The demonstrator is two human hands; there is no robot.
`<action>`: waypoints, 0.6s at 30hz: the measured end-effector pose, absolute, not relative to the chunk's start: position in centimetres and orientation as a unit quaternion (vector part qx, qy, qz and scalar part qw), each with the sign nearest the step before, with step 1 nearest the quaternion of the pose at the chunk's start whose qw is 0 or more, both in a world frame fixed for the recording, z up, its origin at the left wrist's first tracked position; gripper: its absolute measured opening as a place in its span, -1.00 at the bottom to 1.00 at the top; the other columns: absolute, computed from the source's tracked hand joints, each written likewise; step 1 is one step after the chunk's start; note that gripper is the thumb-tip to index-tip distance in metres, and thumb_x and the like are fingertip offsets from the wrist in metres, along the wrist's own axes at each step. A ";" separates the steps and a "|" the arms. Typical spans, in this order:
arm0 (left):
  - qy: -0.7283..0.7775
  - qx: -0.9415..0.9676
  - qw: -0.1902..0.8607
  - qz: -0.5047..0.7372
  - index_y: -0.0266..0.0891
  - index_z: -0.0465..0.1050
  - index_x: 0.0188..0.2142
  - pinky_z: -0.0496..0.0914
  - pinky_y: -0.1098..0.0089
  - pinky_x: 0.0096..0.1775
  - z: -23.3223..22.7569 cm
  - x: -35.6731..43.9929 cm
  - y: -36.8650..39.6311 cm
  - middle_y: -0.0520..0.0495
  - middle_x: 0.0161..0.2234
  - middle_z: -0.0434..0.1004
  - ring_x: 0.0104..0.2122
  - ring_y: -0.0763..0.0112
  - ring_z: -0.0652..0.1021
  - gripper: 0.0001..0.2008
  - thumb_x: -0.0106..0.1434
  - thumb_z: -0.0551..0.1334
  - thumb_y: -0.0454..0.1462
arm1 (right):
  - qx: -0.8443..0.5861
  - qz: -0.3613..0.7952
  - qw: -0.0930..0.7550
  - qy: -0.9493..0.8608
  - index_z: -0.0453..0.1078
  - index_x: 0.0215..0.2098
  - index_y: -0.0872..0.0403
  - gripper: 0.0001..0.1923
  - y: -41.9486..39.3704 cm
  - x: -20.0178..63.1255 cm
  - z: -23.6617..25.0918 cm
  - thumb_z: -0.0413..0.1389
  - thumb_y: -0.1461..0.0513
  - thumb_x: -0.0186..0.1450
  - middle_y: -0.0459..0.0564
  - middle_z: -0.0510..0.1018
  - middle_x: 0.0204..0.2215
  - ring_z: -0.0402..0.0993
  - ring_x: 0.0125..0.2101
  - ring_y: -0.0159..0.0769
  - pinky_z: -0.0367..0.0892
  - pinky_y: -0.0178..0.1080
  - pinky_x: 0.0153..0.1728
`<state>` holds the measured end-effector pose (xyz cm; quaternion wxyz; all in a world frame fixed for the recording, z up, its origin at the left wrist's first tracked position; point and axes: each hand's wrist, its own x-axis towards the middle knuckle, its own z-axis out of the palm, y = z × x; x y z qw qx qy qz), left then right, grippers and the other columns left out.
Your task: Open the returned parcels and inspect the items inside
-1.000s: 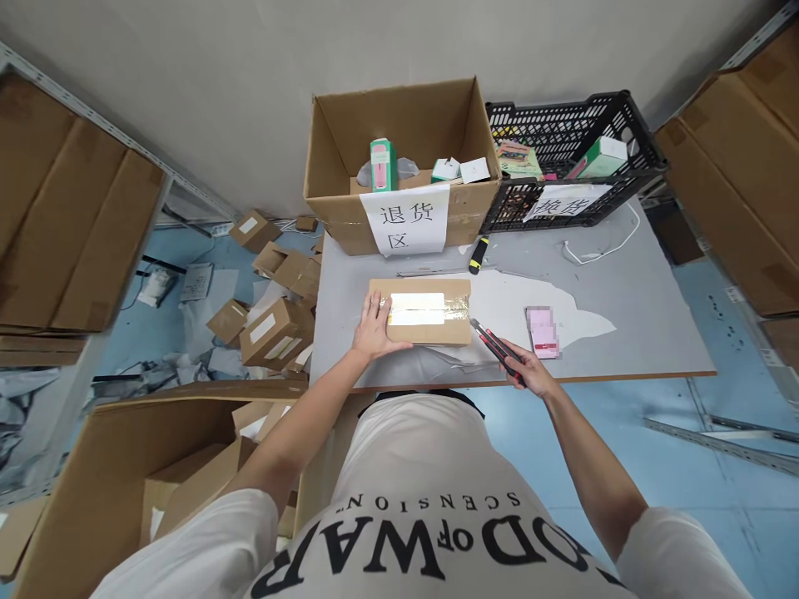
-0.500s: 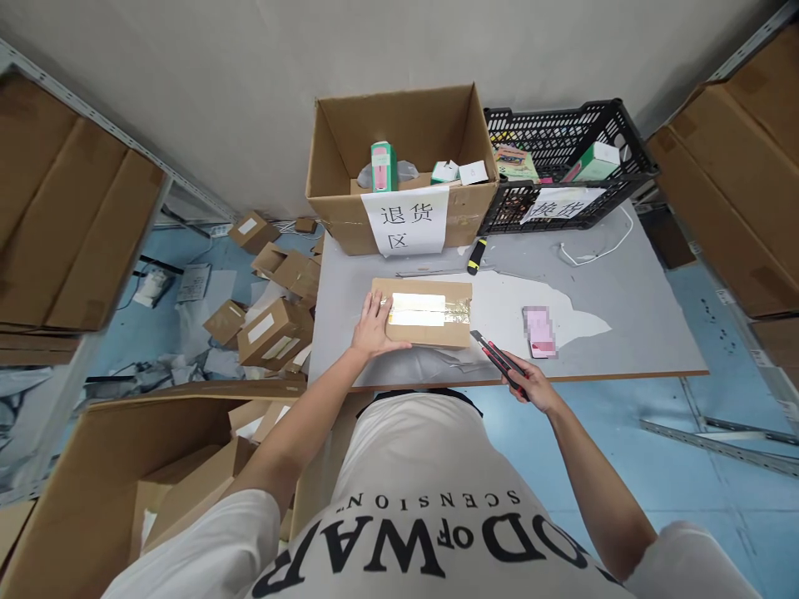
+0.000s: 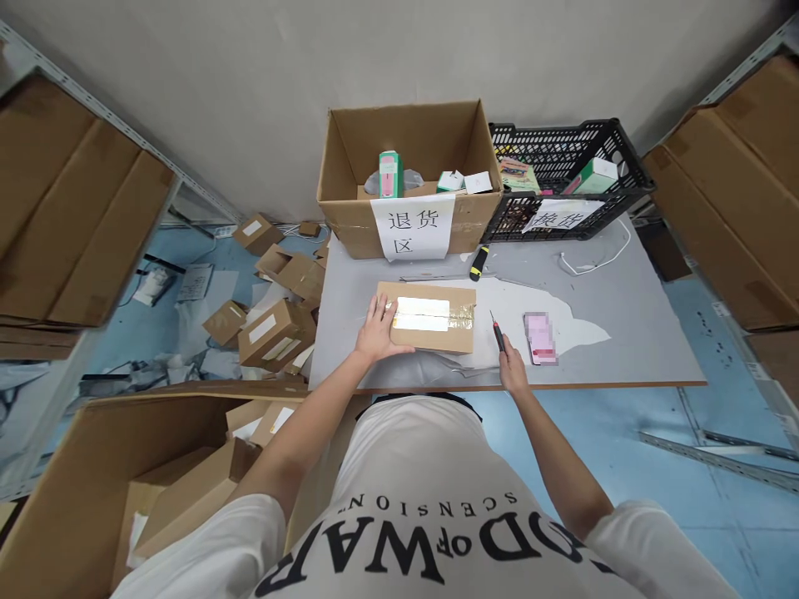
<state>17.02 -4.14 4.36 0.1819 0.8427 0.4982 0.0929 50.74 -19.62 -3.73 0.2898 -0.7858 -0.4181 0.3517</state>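
A taped cardboard box [image 3: 437, 337] with a white label lies on the grey table [image 3: 349, 291]. Its left end is held by my left hand [image 3: 376, 331], fingers stretched over the top and thumb along the near edge. To the right of the box, my right hand [image 3: 512, 366] is closed around a red and black utility knife [image 3: 498, 334]. The knife's thin blade points away from me and does not touch the box. Near that hand lies a phone with a pinkish, pixelated screen [image 3: 540, 339].
An open carton [image 3: 349, 220] with a paper sign and a black crate [image 3: 518, 218] stand at the back. A yellow-black cutter [image 3: 478, 263] and a white cable [image 3: 590, 270] lie before them. Small boxes litter the floor at left; a large carton [image 3: 75, 466] stands nearby.
My right hand has turned the knife, so the blade now points away from me rather than toward the box. My left hand stays on the box. The view has shifted slightly.
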 end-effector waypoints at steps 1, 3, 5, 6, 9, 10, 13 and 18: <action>0.501 0.841 0.183 0.092 -0.25 -0.05 0.30 0.19 -0.06 0.11 4.4 17.1 -4.2 -0.32 0.33 -0.17 0.30 -0.19 -0.17 0.21 -0.21 0.26 0.32 | -0.805 0.322 0.264 -0.423 -0.07 0.34 -0.03 -0.35 -19.3 50.4 -4.2 -0.20 0.04 0.31 0.09 0.32 -0.05 0.31 -0.07 -0.13 0.22 -0.06 -0.01; 0.509 0.836 0.185 0.088 -0.25 -0.04 0.30 0.22 -0.05 0.09 4.5 17.2 -4.4 -0.31 0.34 -0.18 0.30 -0.20 -0.17 0.22 -0.22 0.25 0.32 | -0.824 0.305 0.219 -0.424 -0.07 0.34 -0.06 -0.36 -18.8 49.8 -5.1 -0.17 0.07 0.30 0.09 0.27 -0.03 0.30 -0.04 -0.12 0.18 -0.06 0.03; 0.515 0.831 0.189 0.091 -0.26 -0.04 0.30 0.24 -0.05 0.09 4.5 17.2 -4.8 -0.30 0.34 -0.20 0.30 -0.20 -0.18 0.22 -0.23 0.27 0.32 | -0.836 0.287 0.196 -0.424 -0.02 0.33 -0.06 -0.36 -18.4 49.5 -5.9 -0.13 0.06 0.29 0.11 0.23 0.01 0.27 -0.01 -0.08 0.16 -0.05 0.04; 0.518 0.828 0.192 0.096 -0.26 -0.04 0.31 0.23 -0.05 0.09 4.6 17.3 -5.1 -0.30 0.34 -0.21 0.30 -0.20 -0.19 0.23 -0.24 0.28 0.31 | -0.839 0.278 0.193 -0.427 0.01 0.31 -0.04 -0.36 -18.2 49.4 -6.4 -0.11 0.05 0.28 0.13 0.21 0.03 0.25 0.01 -0.05 0.15 -0.03 0.05; 0.519 0.818 0.215 0.120 -0.24 -0.06 0.31 0.20 -0.07 0.12 4.5 16.9 -5.5 -0.28 0.35 -0.22 0.31 -0.17 -0.21 0.24 -0.25 0.30 0.29 | -0.840 0.269 0.183 -0.434 0.05 0.29 0.02 -0.34 -17.6 49.4 -7.6 -0.10 -0.01 0.27 0.22 0.16 0.10 0.21 0.05 0.06 0.15 0.03 0.02; 0.517 0.814 0.230 0.134 -0.24 -0.07 0.31 0.17 -0.07 0.14 4.4 16.7 -5.6 -0.28 0.35 -0.23 0.31 -0.15 -0.20 0.22 -0.22 0.30 0.28 | -0.841 0.273 0.176 -0.432 0.05 0.29 0.03 -0.33 -17.5 49.3 -8.0 -0.11 -0.03 0.27 0.24 0.14 0.12 0.19 0.06 0.09 0.14 0.05 0.02; 0.509 0.786 0.293 0.192 -0.26 -0.10 0.32 0.07 -0.01 0.21 3.9 15.6 -5.3 -0.30 0.35 -0.27 0.32 -0.05 -0.11 0.09 -0.04 0.21 0.26 | -0.847 0.284 0.168 -0.418 0.03 0.29 0.04 -0.31 -17.3 49.0 -8.9 -0.10 -0.03 0.26 0.24 0.12 0.13 0.08 0.12 0.12 0.03 0.09 0.09; 0.552 0.633 0.464 0.280 -0.22 -0.20 0.33 0.15 0.12 0.18 2.6 13.4 -4.1 -0.25 0.35 -0.27 0.30 0.12 0.04 -0.12 0.20 -0.12 0.25 | -0.850 0.281 0.162 -0.415 0.01 0.31 0.02 -0.33 -17.5 47.9 -9.1 -0.09 0.02 0.26 0.23 0.14 0.13 -0.01 0.16 0.14 -0.03 0.13 0.12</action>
